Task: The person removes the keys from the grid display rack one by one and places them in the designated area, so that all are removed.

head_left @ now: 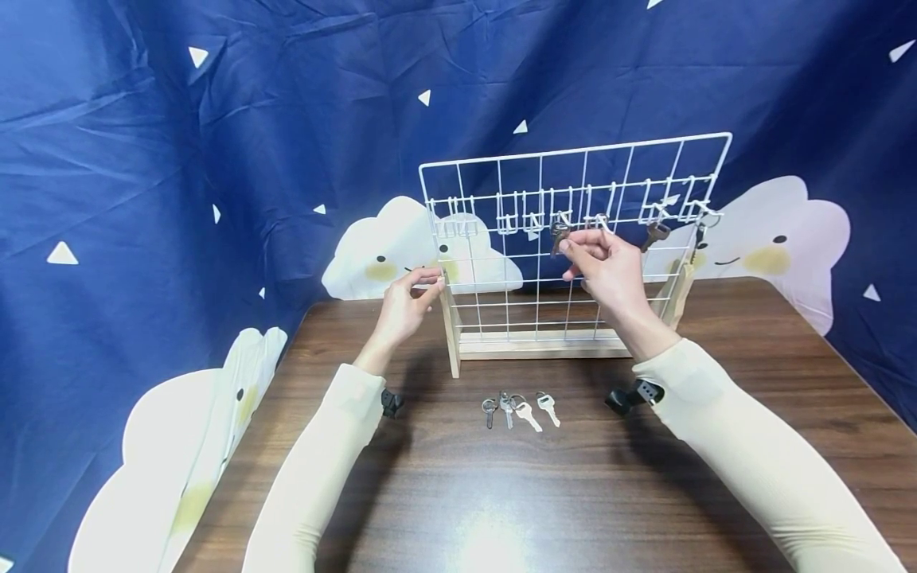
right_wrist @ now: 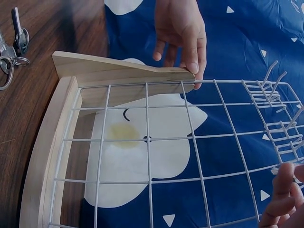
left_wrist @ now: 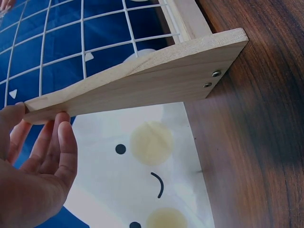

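A white wire grid rack (head_left: 575,150) stands on a wooden base (head_left: 530,347) with hooks hung across its upper part. My left hand (head_left: 403,309) pinches the upper tip of the rack's wooden side piece (left_wrist: 142,80) between thumb and fingers. In front of a middle hook, my right hand (head_left: 610,269) pinches a dark key (head_left: 559,232) at thumb and fingertips, and the key's upper end overlaps the hook. Further right, a brown key (head_left: 656,234) and another dark key (head_left: 697,241) hang from hooks. In the right wrist view, the held key is mostly hidden.
Several loose keys (head_left: 528,415) with rings lie in a row on the brown wooden table (head_left: 401,493), in front of the rack. Behind it hangs a blue cloth (head_left: 301,103) with white clouds and triangles. Hooks (head_left: 507,223) without keys hang left of the right hand.
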### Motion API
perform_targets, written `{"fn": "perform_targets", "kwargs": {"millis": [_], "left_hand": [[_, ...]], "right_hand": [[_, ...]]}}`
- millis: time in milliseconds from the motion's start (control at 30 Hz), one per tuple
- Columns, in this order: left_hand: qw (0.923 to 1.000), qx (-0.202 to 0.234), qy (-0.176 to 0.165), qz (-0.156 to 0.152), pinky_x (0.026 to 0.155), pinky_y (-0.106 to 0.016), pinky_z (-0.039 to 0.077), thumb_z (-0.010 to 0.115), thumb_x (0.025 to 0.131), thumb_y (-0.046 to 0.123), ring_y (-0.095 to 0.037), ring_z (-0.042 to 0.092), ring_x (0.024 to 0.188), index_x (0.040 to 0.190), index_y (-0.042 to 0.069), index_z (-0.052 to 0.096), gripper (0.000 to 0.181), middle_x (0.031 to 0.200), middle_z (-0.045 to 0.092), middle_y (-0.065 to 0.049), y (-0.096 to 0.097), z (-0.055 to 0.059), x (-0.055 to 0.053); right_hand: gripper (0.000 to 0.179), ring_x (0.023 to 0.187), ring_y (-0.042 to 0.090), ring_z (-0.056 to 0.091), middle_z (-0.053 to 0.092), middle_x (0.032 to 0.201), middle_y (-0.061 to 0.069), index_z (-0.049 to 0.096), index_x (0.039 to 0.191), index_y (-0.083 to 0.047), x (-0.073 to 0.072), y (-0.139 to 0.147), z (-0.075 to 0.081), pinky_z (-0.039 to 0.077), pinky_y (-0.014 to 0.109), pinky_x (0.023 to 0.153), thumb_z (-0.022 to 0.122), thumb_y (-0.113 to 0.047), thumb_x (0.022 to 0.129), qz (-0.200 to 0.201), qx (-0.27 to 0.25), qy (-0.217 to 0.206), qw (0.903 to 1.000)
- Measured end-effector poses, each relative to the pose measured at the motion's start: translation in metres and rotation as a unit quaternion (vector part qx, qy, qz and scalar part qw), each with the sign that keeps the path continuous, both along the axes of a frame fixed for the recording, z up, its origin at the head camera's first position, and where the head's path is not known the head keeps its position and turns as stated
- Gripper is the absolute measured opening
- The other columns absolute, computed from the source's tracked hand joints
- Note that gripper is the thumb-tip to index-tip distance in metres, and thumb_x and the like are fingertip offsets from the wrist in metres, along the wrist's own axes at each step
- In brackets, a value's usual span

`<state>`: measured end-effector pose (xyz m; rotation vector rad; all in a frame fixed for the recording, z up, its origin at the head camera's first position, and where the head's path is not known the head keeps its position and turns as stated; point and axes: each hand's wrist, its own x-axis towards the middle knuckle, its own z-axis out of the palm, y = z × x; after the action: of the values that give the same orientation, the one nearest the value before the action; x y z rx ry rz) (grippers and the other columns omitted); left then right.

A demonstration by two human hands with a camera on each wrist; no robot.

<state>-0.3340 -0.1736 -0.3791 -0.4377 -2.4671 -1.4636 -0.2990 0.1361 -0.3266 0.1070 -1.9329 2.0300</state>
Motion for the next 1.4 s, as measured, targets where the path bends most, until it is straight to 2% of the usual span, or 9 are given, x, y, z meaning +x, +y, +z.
{"fn": "perform_targets", "kwargs": {"millis": [167,300,600,967,1067,1167,1233,1300,1400], "left_hand": [[1.0,0.003,-0.003,-0.002,0.08,-0.051,0.062,0.067,0.097,0.026,-0.033,0.073,0.097,0.124,0.012,0.067,0.03,0.121,0.069,-0.015,0.0,0.001,0.0],[1.0,0.001,-0.004,0.0,0.081,-0.054,0.061,0.066,0.097,0.026,-0.034,0.073,0.098,0.125,0.012,0.067,0.031,0.123,0.069,-0.015,0.0,0.001,0.0],[1.0,0.001,-0.005,0.001,0.081,-0.054,0.061,0.066,0.097,0.026,-0.035,0.073,0.099,0.124,0.012,0.067,0.031,0.122,0.069,-0.016,0.0,0.0,0.001],[0.9999,-0.011,-0.004,0.005,0.074,-0.035,0.063,0.066,0.098,0.028,-0.031,0.074,0.099,0.124,0.014,0.067,0.03,0.122,0.069,-0.013,0.0,0.001,0.002],[0.9999,-0.009,-0.008,0.005,0.072,-0.03,0.062,0.066,0.098,0.029,-0.032,0.073,0.1,0.124,0.014,0.067,0.031,0.122,0.069,-0.013,0.0,0.001,0.002],[0.9999,-0.004,-0.009,0.003,0.073,-0.034,0.063,0.066,0.097,0.028,-0.035,0.073,0.101,0.124,0.013,0.067,0.031,0.122,0.069,-0.014,0.0,0.0,0.001],[1.0,-0.001,-0.008,0.001,0.076,-0.042,0.063,0.066,0.097,0.027,-0.036,0.073,0.101,0.124,0.013,0.067,0.031,0.122,0.069,-0.014,0.0,0.0,0.001],[1.0,0.003,-0.007,-0.001,0.078,-0.048,0.062,0.067,0.097,0.026,-0.036,0.073,0.1,0.124,0.013,0.067,0.03,0.122,0.069,-0.015,0.0,0.0,0.0],[1.0,0.005,-0.003,-0.001,0.079,-0.052,0.062,0.067,0.097,0.026,-0.034,0.073,0.098,0.124,0.013,0.068,0.03,0.121,0.069,-0.015,0.0,-0.001,-0.001]], "right_hand": [[0.015,0.051,0.006,0.064,0.075,0.078,-0.01,0.068,0.098,-0.013,-0.001,-0.001,0.002,0.035,0.018,0.038,0.076,-0.022,0.09,0.007,-0.005,0.001,1.0],[0.013,0.051,0.005,0.064,0.075,0.077,-0.012,0.07,0.098,-0.015,-0.001,-0.002,0.003,0.037,0.018,0.039,0.077,-0.021,0.089,-0.003,0.004,0.004,1.0],[0.009,0.049,0.005,0.061,0.072,0.076,-0.01,0.072,0.094,-0.012,-0.003,-0.006,0.005,0.039,0.016,0.041,0.076,-0.017,0.089,-0.007,-0.003,0.037,0.9993],[0.006,0.047,0.007,0.06,0.076,0.081,-0.009,0.071,0.09,-0.009,-0.001,-0.006,0.006,0.052,0.018,0.048,0.076,-0.007,0.087,0.01,-0.052,0.059,0.9969],[0.007,0.047,0.007,0.06,0.077,0.08,-0.008,0.072,0.092,-0.008,0.003,-0.005,0.006,0.049,0.017,0.046,0.077,-0.009,0.087,0.01,-0.045,0.061,0.9971],[0.01,0.047,0.007,0.06,0.077,0.078,-0.008,0.073,0.094,-0.008,0.006,-0.004,0.007,0.043,0.016,0.042,0.078,-0.013,0.087,0.008,-0.034,0.06,0.9976],[0.012,0.047,0.007,0.06,0.076,0.076,-0.007,0.073,0.094,-0.007,0.009,-0.003,0.007,0.04,0.016,0.041,0.078,-0.015,0.087,0.007,-0.029,0.06,0.9977],[0.013,0.046,0.007,0.06,0.076,0.076,-0.006,0.072,0.094,-0.006,0.011,-0.002,0.006,0.043,0.016,0.042,0.079,-0.014,0.086,0.013,-0.036,0.064,0.9972],[0.011,0.046,0.007,0.06,0.076,0.075,-0.003,0.071,0.093,-0.005,0.016,-0.001,0.007,0.048,0.017,0.045,0.078,-0.01,0.086,0.025,-0.053,0.071,0.9958]]}}
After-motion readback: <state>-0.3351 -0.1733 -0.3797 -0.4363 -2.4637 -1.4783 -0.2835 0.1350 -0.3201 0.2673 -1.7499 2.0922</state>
